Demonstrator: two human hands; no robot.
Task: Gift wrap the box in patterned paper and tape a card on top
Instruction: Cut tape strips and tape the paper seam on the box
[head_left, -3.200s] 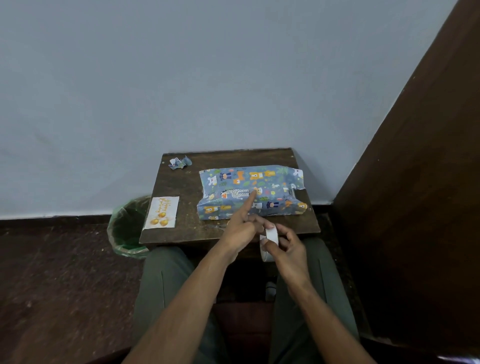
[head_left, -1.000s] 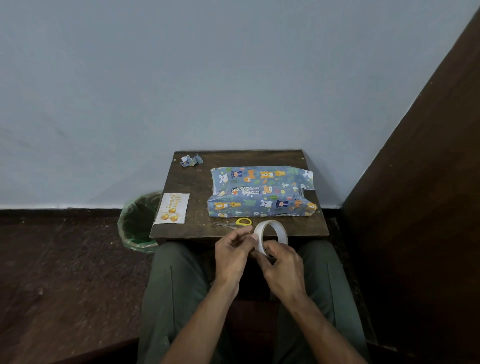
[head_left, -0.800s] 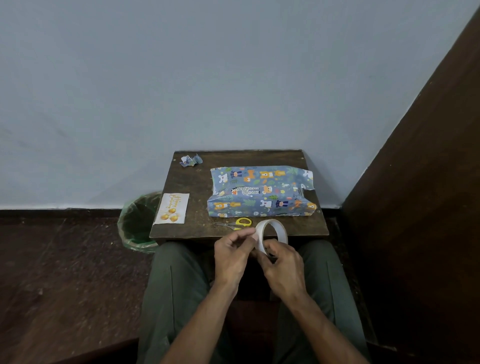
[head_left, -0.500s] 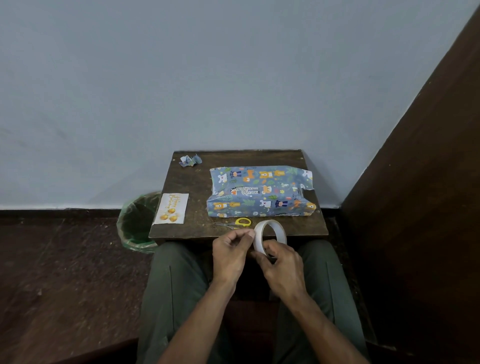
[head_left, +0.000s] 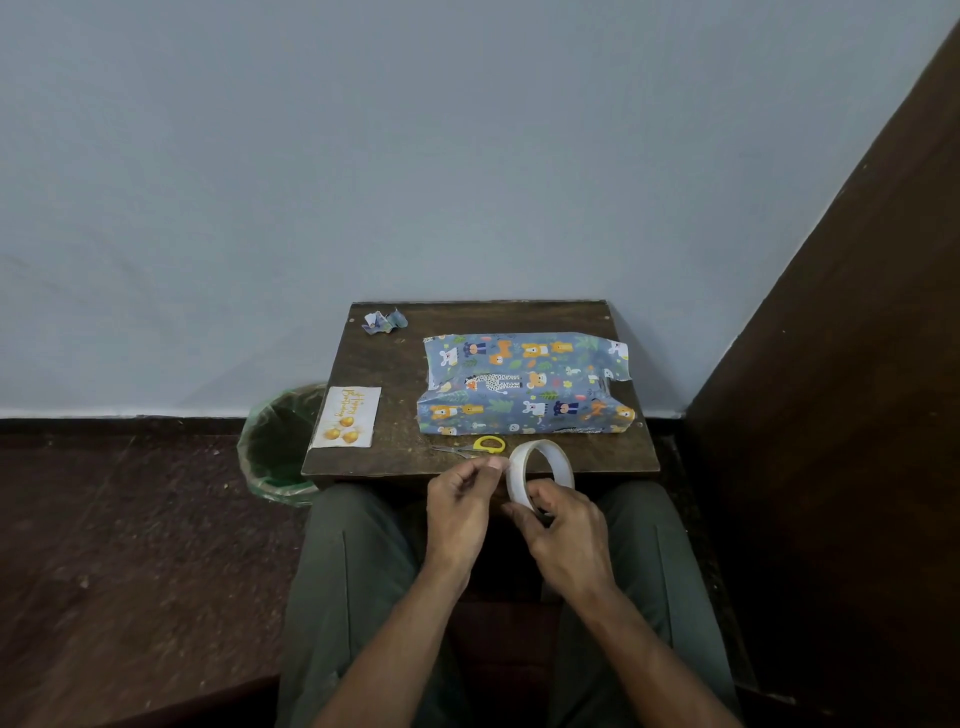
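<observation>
Box (head_left: 524, 387) (wrapped) behind scissors (head_left: 475, 448); right hand (head_left: 563, 530) grips tape roll (head_left: 540, 470), left hand (head_left: 462, 499) pinches its edge.

Both forearms reaching up from 6 o'clock, converging over the lap. Left hand (head_left: 464, 500) at 9 o'clock of the right, fingers curled, thumb and forefinger pinched together at the tip. Right hand (head_left: 567, 525) curled around the lower rim of a tape roll (head_left: 540, 470), knuckles toward the camera.
</observation>
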